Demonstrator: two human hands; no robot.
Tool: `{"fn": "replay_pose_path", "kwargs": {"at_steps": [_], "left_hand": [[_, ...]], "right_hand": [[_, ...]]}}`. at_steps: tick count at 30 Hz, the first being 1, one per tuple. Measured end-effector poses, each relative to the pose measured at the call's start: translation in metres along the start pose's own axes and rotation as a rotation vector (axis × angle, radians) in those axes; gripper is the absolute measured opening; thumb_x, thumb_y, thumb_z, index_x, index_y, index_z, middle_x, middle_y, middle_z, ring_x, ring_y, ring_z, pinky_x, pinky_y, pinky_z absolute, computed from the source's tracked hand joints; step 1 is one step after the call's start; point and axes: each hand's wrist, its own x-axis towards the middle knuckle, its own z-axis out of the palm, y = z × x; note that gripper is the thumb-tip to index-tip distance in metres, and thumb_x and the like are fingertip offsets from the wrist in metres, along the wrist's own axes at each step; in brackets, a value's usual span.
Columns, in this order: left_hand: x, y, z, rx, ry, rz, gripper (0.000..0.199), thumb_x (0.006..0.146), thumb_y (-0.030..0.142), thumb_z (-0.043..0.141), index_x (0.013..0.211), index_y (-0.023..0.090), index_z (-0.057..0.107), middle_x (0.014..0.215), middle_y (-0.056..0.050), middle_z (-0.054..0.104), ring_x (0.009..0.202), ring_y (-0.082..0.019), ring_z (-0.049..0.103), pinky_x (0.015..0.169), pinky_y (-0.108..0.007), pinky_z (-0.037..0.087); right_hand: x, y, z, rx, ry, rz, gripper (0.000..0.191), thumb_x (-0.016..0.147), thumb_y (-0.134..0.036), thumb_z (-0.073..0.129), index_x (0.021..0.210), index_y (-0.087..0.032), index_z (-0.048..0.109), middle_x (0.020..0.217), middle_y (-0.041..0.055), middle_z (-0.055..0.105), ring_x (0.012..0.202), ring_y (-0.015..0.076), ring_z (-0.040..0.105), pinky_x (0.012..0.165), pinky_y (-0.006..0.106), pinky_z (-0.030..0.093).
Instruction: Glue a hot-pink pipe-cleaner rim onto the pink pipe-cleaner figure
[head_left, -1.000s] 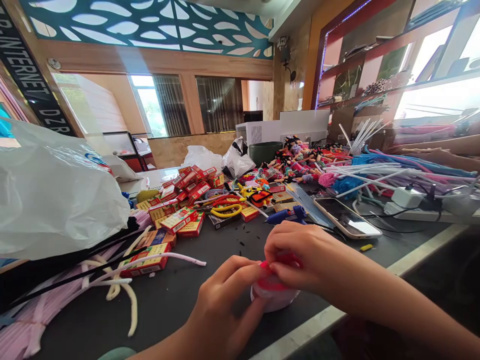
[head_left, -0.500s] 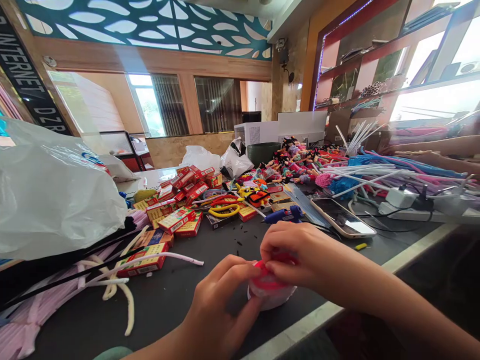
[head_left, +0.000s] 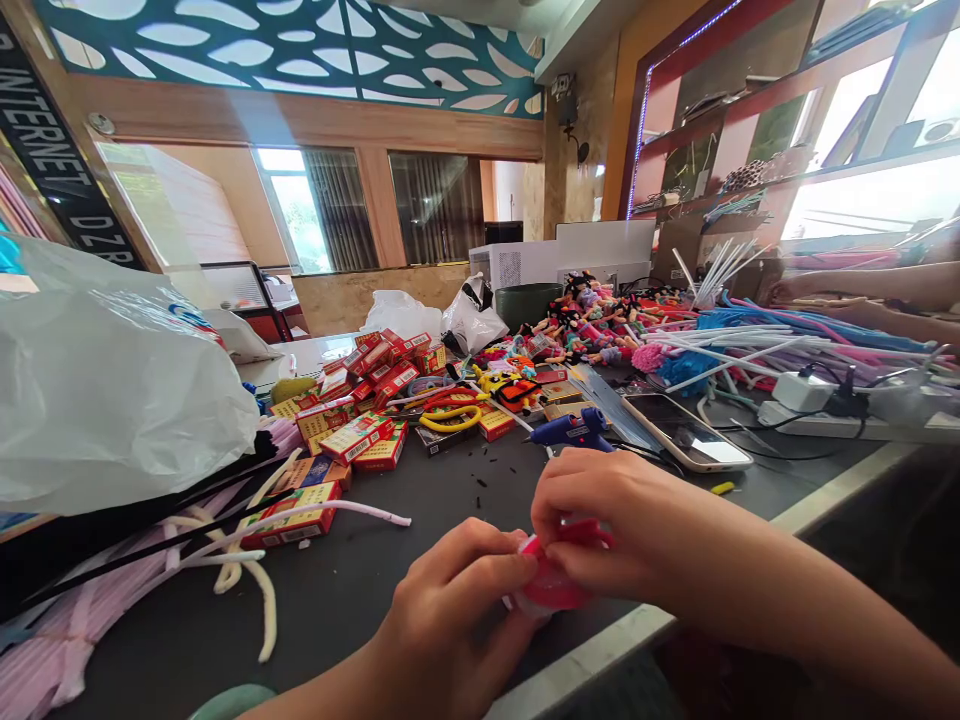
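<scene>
The left hand [head_left: 450, 612] and the right hand [head_left: 609, 530] meet near the front edge of the dark desk [head_left: 330, 610], both curled nearly shut on a small round pink-and-red object [head_left: 553, 586]. The left hand grips it from 8 o'clock, and the right hand pinches it from 2 o'clock, its fingertips [head_left: 559, 555] pressed into the pink. What the object is made of is hard to tell, and the fingers hide much of it. A blue hot glue gun [head_left: 571, 430] lies at 12 o'clock, just past the right hand, with a smartphone [head_left: 686, 432] at 1 o'clock. At 11 o'clock sit yellow-handled pliers [head_left: 450, 420] and a heap of red-and-yellow cartons [head_left: 356, 438]. A white pipe cleaner [head_left: 322, 510] lies on pink and black ones at 9 o'clock, below a white plastic bag [head_left: 105, 380]. Small dolls [head_left: 592, 325] crowd the far side of the desk, and a co-worker's hands [head_left: 847, 300] reach in at 2 o'clock, beyond a power strip [head_left: 825, 425].
</scene>
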Motion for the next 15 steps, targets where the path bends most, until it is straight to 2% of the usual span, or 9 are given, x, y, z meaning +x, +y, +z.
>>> {"fn": "replay_pose_path", "kwargs": {"at_steps": [11, 15], "left_hand": [[-0.0019, 0.0003, 0.0005, -0.004, 0.001, -0.032, 0.027, 0.085, 0.007, 0.058, 0.109, 0.019, 0.060, 0.089, -0.007, 0.068, 0.074, -0.015, 0.068, 0.069, -0.020, 0.057], [-0.0004, 0.0002, 0.0001, 0.002, -0.003, -0.043, 0.025, 0.084, 0.007, 0.058, 0.105, 0.019, 0.061, 0.088, -0.006, 0.068, 0.073, -0.014, 0.067, 0.068, -0.019, 0.056]], "right_hand": [[-0.0001, -0.0021, 0.0049, -0.099, 0.035, -0.030, 0.016, 0.075, -0.002, 0.058, 0.066, -0.015, 0.063, 0.073, 0.0021, 0.064, 0.070, 0.0154, 0.059, 0.064, 0.025, 0.042], [0.0024, -0.0023, 0.0051, -0.139, 0.044, -0.050, 0.016, 0.073, -0.001, 0.059, 0.068, -0.015, 0.065, 0.074, 0.0028, 0.065, 0.072, 0.0165, 0.060, 0.066, 0.026, 0.044]]}}
